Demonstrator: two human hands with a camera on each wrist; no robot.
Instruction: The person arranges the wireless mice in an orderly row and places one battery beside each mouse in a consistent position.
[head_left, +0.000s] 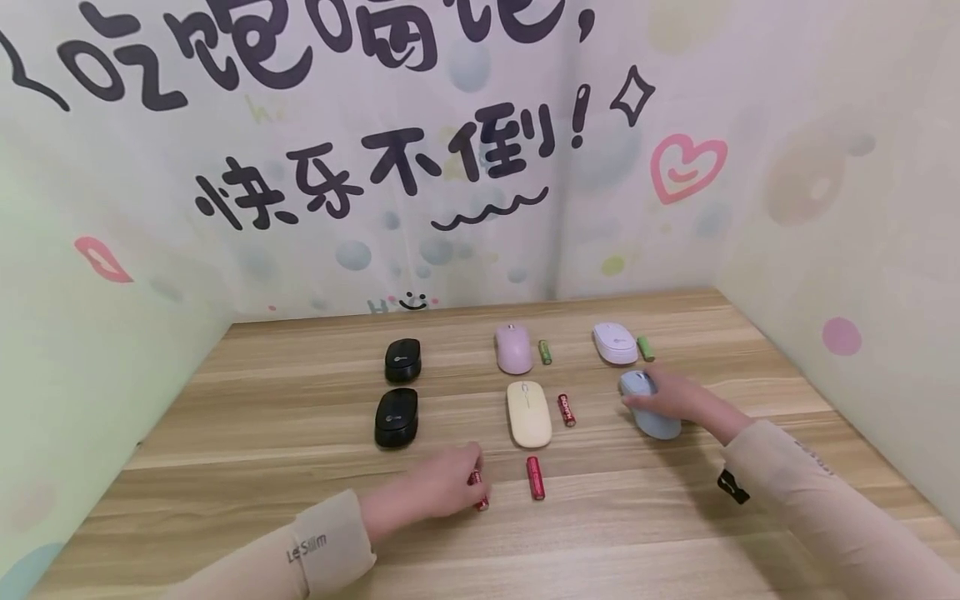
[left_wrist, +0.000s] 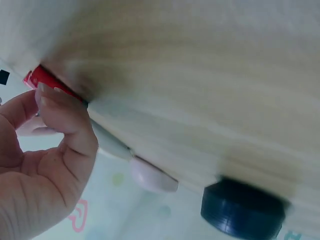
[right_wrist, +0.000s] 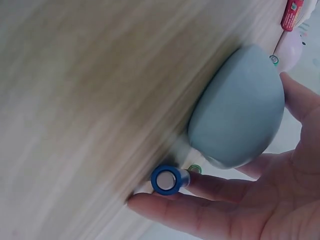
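My left hand (head_left: 442,483) is low over the table, left of centre, its thumb and fingertips pinching a red battery (head_left: 478,490). In the left wrist view, the red battery (left_wrist: 50,80) shows just past the fingertips, close to the wood. To the right, my right hand (head_left: 675,396) grips a light blue mouse (head_left: 660,423), the thumb on one side and fingers on the other. A blue-ringed battery (right_wrist: 167,180) lies against the lower fingers of that hand in the right wrist view, end-on, below the mouse (right_wrist: 240,110).
A cream mouse (head_left: 528,415) stands between the hands, with red batteries (head_left: 535,478) near it. Behind are a pink mouse (head_left: 513,348) and a lavender mouse (head_left: 615,343), each beside a green battery (head_left: 646,348). Two black mice (head_left: 396,418) stand left. Printed walls enclose the table (head_left: 300,425).
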